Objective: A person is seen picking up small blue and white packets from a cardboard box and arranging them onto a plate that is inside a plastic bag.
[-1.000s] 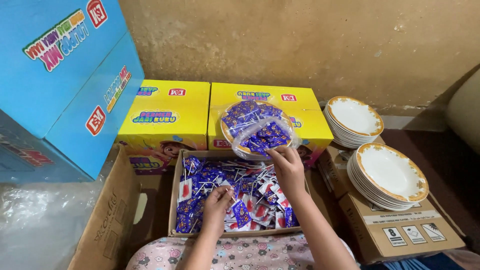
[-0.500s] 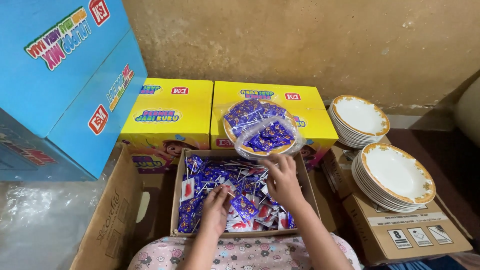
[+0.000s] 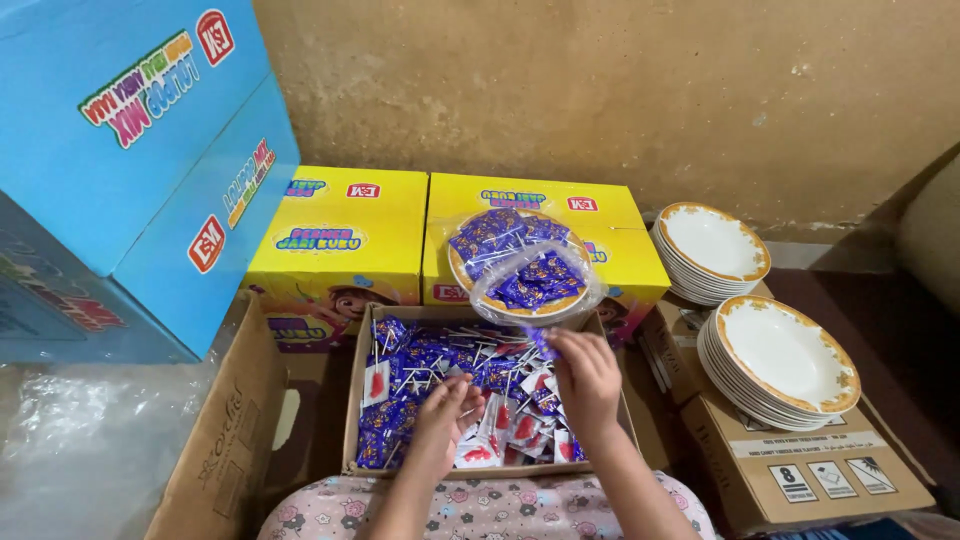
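An open cardboard box (image 3: 352, 400) in front of me is full of lollipops in blue and red wrappers (image 3: 430, 365) with white sticks. My left hand (image 3: 447, 418) rests down among them, fingers curled; whether it grips one is unclear. My right hand (image 3: 585, 375) hovers over the box's right side, pinching a blue-wrapped lollipop (image 3: 541, 343) at its fingertips. Just beyond, a gold-rimmed plate (image 3: 458, 270) sits on a yellow carton (image 3: 620, 245), loaded with blue lollipops (image 3: 520, 262) and partly covered by clear plastic film (image 3: 490, 292).
A second yellow carton (image 3: 335, 235) stands to the left of the first. Large blue cartons (image 3: 130, 170) fill the upper left. Two stacks of gold-rimmed white plates (image 3: 715, 245) (image 3: 785, 360) sit at the right on a cardboard box (image 3: 800, 470). Crumpled clear plastic (image 3: 90, 450) lies at the lower left.
My right hand came down from the plate on the yellow carton toward the box of lollipops. My left hand stayed in the box, shifting slightly.
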